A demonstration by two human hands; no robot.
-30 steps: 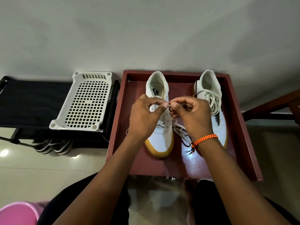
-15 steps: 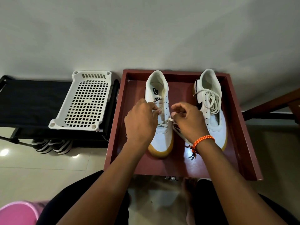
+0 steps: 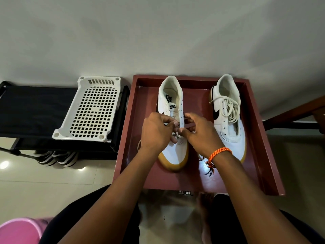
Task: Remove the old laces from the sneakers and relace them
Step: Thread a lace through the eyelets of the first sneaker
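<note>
**A:** What do you have on the left of the view?

**B:** I see a pink rounded plastic tub (image 3: pixel 18 230), cut off at the lower corner. Above it is a black fabric-topped rack (image 3: pixel 33 110), and a white plastic perforated shelf panel (image 3: pixel 91 110) lies on that. Striped black-and-white footwear (image 3: pixel 56 158) sits under the rack, mostly hidden.

**A:** And the sneakers?

**B:** Both stand in a dark red, square wooden tray (image 3: pixel 263 155) with raised walls, toes toward me. The near-left white leather sneaker with a tan gum sole (image 3: pixel 173 155) has its upper eyelets bare. A cream flat lace (image 3: pixel 177 135) shows between my fingers at mid-shoe. My left hand (image 3: pixel 156 132) is curled over the shoe's left side, fingertips pinching at the lace. My right hand (image 3: pixel 198 132) pinches from the other side. The exact eyelet is covered by my fingers.

**A:** Further right?

**B:** An orange braided wristband (image 3: pixel 219 153) on my right wrist. Then the second white sneaker with a black swoosh (image 3: pixel 226 120), with a loose cream lace bundle (image 3: pixel 230 110) lying over its opening.
</note>
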